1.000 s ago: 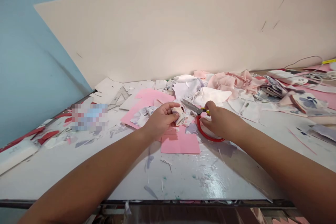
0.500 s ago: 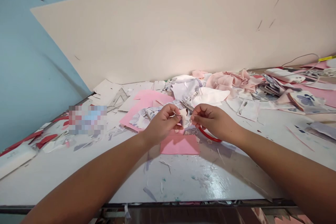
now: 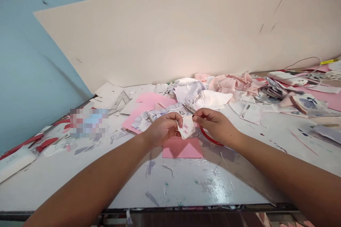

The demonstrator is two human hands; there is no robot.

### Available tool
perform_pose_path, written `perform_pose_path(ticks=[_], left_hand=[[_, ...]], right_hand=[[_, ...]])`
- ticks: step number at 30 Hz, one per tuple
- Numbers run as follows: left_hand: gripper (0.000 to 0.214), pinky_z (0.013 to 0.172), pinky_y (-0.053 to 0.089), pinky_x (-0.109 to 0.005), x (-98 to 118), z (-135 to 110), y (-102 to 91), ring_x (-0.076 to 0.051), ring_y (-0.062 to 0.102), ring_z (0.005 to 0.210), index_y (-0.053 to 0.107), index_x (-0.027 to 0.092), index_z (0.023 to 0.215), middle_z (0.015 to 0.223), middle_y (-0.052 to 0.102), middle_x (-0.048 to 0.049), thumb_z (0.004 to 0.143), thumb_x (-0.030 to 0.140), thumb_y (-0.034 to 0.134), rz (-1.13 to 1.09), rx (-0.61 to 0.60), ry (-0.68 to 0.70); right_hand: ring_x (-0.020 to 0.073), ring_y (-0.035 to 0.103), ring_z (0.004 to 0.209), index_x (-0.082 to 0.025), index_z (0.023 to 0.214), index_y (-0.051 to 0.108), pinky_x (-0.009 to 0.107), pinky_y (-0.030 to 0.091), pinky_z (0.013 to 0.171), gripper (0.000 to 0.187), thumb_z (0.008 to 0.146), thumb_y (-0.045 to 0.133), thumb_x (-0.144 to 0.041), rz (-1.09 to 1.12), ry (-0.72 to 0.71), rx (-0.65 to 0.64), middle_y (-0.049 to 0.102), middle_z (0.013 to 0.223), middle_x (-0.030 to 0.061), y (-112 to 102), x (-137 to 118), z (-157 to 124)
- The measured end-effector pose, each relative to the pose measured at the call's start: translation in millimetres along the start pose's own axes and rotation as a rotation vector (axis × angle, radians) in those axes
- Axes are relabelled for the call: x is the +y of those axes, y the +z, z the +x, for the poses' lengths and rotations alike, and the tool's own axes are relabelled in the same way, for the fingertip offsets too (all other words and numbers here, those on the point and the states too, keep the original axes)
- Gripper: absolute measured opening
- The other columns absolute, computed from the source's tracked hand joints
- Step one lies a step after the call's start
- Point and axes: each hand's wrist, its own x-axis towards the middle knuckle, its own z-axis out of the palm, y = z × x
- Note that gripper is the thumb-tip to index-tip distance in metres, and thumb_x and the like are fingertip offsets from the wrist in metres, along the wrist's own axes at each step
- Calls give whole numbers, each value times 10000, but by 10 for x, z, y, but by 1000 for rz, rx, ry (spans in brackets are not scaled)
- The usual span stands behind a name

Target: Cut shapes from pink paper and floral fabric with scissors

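My left hand [image 3: 163, 129] and right hand [image 3: 216, 124] pinch a small white floral fabric scrap [image 3: 188, 127], fingertips clamped on it above the pink card [image 3: 182, 149]. Its long axis runs away from me, leaning right at the far end. Slackened fingers could drop it among the printed scraps [image 3: 145, 120] or onto my red-handled scissors [image 3: 209, 139]; pulling harder could tear it.

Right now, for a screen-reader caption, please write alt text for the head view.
The left hand and right hand pinch a white floral fabric scrap above pink paper on a littered white table, red-handled scissors under the right hand.
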Motion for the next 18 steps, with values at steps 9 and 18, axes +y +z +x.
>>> perform_pose_path(ticks=[9,18], left_hand=[[285,541,451,-251,-87,34,-56,-67,454,495,449,196,773,544,477,70,606,225,677,234,301,59],[396,516,367,-194,-103,-69,96,-86,474,569,445,231,878,640,499,56,602,366,694,603,442,232]], right_hand=[[113,425,536,-202,691,461,229,331,517,246,825,378,-391,-225,-60,60,462,578,-34,11,-82,-56],[119,543,525,-216,1053,473,230,419,500,379,784,466,-482,136,68,-153,577,626,-16,100,-64,-110]])
